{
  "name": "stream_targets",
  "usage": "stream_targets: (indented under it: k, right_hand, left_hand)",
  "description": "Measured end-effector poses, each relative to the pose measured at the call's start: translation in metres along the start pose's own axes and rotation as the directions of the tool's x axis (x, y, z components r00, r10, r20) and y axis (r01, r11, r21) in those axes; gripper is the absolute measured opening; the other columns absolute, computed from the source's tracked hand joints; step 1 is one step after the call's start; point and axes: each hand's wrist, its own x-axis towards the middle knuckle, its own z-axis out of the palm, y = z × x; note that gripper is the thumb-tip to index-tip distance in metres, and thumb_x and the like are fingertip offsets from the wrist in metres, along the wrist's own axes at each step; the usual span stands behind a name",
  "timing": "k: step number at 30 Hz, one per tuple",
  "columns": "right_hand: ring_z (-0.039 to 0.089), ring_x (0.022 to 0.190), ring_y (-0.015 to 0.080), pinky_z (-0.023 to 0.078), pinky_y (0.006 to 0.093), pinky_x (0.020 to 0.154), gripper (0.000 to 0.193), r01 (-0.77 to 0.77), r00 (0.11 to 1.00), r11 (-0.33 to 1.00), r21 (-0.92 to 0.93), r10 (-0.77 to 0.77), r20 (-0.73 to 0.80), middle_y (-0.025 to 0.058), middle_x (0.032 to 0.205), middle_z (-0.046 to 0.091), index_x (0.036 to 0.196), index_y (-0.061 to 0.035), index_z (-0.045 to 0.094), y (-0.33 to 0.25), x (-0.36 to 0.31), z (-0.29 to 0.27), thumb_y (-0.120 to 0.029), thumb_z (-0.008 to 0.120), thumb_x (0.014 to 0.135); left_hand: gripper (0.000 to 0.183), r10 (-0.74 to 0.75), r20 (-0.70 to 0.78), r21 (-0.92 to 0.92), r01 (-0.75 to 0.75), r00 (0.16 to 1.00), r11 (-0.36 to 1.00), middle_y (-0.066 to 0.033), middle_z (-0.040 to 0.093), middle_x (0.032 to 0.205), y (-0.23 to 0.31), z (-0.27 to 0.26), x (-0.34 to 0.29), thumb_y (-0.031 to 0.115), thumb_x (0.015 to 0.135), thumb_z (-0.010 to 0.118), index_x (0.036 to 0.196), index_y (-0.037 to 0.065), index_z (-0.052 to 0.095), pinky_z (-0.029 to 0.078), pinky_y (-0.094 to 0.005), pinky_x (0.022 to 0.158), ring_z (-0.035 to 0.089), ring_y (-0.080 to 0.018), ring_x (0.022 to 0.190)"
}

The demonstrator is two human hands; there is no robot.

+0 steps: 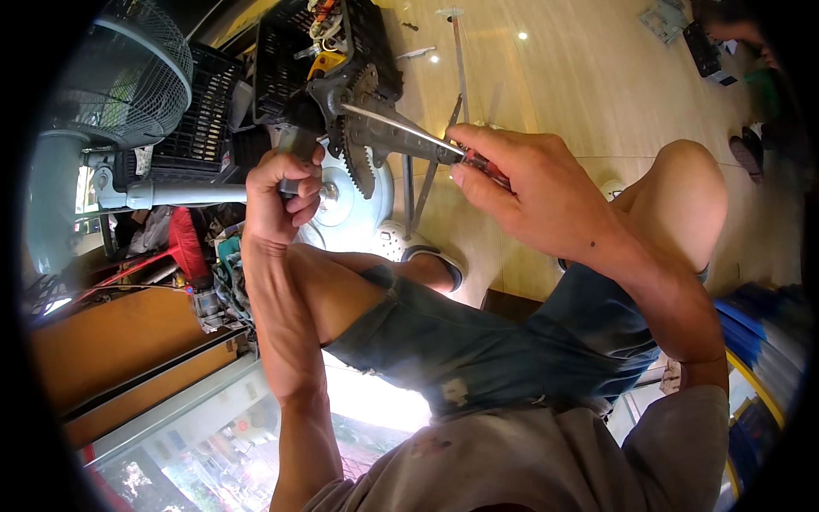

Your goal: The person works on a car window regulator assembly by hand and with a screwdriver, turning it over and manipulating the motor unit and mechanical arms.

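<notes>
The black crate [376, 43] ahead of me holds a yellow piece [325, 64] among jumbled parts; a second, slatted crate [213, 94] stands left of it. My left grip [286, 192] is clenched round the dark housing [299, 143] of a toothed metal mechanism [359, 166], which extends rightward between my hands. My right grip [533, 181] grasps a screwdriver [401, 128], its shaft slanting across the mechanism.

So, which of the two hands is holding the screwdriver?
The right hand: it grips the long-shafted screwdriver by its handle. The left hand instead grips a dark blocky part beside the toothed metal mechanism.
</notes>
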Motion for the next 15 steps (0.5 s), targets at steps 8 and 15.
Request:
stream_targets:
  k: [8,15]
  right_hand:
    - [0.061,0.069,0.043,0.048,0.0488,0.062,0.017,0.072,0.995,0.996,-0.055,-0.076,-0.067,0.0221,0.072,0.061,0.081,0.0028,0.056,0.008,0.005,0.012,-0.013,0.057,0.087]
    - [0.061,0.066,0.0422,0.049,0.0477,0.06,0.022,0.018,0.997,0.999,-0.031,-0.02,-0.078,0.0204,0.067,0.061,0.076,0.0023,0.059,0.012,0.007,0.016,-0.017,0.063,0.085]
  left_hand:
    - [0.027,0.002,0.02,0.001,-0.002,1.0,1.0,0.0016,0.04,0.054,-0.002,0.0,0.0,0.016,0.076,0.053,0.095,-0.002,0.049,0.021,-0.0216,0.032,0.026,-0.0059,0.037]
    - [0.031,0.026,0.006,-0.009,-0.026,1.0,1.0,-0.0001,0.041,0.057,-0.003,0.0,0.0,0.015,0.074,0.054,0.096,-0.005,0.051,0.02,-0.0205,0.032,0.026,-0.0048,0.039]
